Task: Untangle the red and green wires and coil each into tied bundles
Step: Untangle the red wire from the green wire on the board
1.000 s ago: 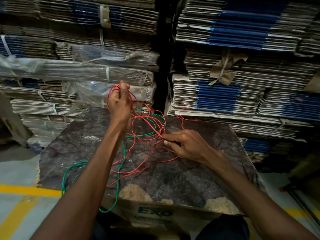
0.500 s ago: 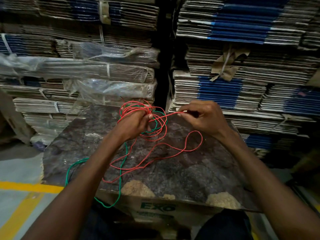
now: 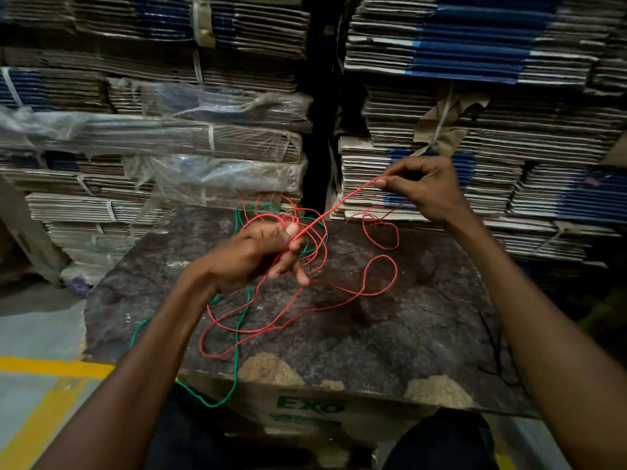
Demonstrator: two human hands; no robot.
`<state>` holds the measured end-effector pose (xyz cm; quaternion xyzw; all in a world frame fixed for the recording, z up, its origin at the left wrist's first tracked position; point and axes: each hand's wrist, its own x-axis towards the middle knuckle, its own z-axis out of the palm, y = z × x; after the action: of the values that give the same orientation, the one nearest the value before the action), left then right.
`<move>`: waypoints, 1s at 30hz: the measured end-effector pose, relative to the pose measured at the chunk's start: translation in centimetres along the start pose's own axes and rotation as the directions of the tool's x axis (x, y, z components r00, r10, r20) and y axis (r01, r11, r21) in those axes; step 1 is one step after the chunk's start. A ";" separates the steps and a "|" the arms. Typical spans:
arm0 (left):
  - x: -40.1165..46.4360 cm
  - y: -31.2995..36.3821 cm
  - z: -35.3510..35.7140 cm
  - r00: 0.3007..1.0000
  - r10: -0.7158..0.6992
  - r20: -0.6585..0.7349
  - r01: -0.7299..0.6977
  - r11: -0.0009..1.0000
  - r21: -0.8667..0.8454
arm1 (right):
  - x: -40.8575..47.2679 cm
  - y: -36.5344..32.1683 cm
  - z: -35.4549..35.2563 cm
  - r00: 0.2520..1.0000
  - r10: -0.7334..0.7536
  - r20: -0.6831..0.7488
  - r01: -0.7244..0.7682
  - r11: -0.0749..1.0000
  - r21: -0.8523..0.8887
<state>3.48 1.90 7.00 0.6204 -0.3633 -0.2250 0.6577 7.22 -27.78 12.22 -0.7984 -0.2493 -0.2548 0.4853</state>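
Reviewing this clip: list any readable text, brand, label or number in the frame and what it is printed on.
"EXO", in green letters, on the front face of the cardboard box under the dark board.
A smaller green line beneath "EXO" on the same box: too blurred to read.
Stacked flattened cartons behind: blue printed areas, no legible words.
Nothing else readable.

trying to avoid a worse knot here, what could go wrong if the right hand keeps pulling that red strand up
The right hand pinches the red wire taut from the clump that the left hand grips. Pulling harder may cinch the loops there around the green wire. The green wire also hangs off the front edge of the board and might snag as slack is drawn up.
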 end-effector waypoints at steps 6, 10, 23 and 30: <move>0.1 -0.3 0.8 0.991 0.132 0.003 -0.117 0.889 -0.443 | -0.9 2.4 1.5 0.989 0.148 0.011 -0.148 0.987 0.055; 0.9 -0.1 0.8 0.975 0.224 -0.014 -0.190 0.795 -0.576 | -1.9 3.5 2.5 0.967 0.253 -0.031 -0.249 0.962 0.110; 3.5 2.4 -0.6 0.871 0.416 -0.262 -0.483 0.625 -0.613 | -6.3 5.1 8.1 0.917 0.307 0.253 -0.293 0.952 -0.093; 4.3 3.2 -3.8 0.789 0.285 -0.545 -0.569 0.675 -0.470 | -8.4 2.4 8.2 0.891 0.218 0.398 0.002 0.875 -0.484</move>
<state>8.60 1.52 11.11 0.3002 -0.2550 -0.0237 0.9189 3.87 -22.68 1.92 -0.9416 -0.2365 -0.0921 0.2211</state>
